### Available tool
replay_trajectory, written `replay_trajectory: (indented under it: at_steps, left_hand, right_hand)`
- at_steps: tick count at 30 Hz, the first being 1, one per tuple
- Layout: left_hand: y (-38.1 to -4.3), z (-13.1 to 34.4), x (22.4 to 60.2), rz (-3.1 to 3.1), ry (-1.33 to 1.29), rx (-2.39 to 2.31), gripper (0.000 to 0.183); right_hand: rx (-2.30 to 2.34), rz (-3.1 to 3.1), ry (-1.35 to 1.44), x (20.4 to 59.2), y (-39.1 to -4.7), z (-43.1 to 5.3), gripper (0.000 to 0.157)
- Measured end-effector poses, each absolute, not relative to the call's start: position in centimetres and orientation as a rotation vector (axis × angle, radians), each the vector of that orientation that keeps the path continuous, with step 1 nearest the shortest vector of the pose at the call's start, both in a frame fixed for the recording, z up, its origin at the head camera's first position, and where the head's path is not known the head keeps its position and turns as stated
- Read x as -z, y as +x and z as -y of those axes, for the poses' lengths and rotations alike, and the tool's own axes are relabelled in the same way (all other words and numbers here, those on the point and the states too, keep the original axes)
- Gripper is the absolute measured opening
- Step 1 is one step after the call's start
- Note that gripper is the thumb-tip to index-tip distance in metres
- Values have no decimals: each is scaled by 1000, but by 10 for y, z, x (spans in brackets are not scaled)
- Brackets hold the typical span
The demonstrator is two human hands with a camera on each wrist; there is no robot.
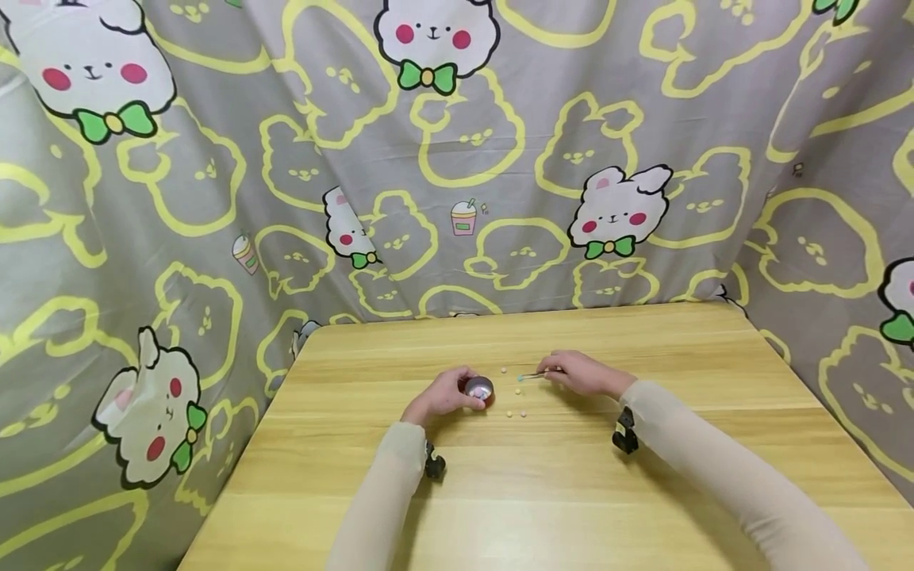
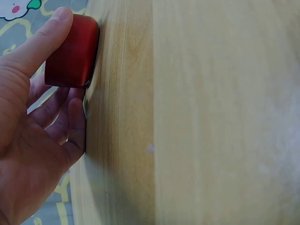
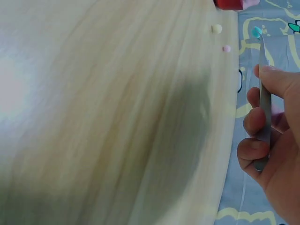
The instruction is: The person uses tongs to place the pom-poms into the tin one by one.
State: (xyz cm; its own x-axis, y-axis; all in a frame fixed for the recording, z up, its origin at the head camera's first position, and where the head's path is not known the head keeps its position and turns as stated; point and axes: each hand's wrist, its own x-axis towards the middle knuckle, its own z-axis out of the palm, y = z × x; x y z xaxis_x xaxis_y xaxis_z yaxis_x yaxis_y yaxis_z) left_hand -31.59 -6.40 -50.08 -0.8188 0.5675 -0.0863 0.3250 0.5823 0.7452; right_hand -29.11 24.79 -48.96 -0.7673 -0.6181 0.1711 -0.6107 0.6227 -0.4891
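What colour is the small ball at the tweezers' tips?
Turquoise; the small ball shows best in the right wrist view.

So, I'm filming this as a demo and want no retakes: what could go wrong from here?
The blue ball is held only at the tips of the tweezers, so it might slip out. A loose yellow ball lies near the red cup; if the left hand shifts the cup, it could get knocked away.

There are two hands [image 1: 585,373], one bowl [image 2: 71,56], one tweezers [image 3: 265,105], apparently five beads [image 3: 216,29] outside.
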Motion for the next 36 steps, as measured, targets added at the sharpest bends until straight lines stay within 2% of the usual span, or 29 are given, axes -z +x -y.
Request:
replay_trajectory:
  at_steps: [18, 36]
  left_hand:
    - [-316, 64, 494, -2523, 739, -1084, 47]
    - [-316, 68, 497, -2512, 721, -1058, 51]
  right_hand:
    - [815, -2816, -1217, 461, -303, -211, 15]
    - [792, -2762, -1290, 471, -307, -176, 14]
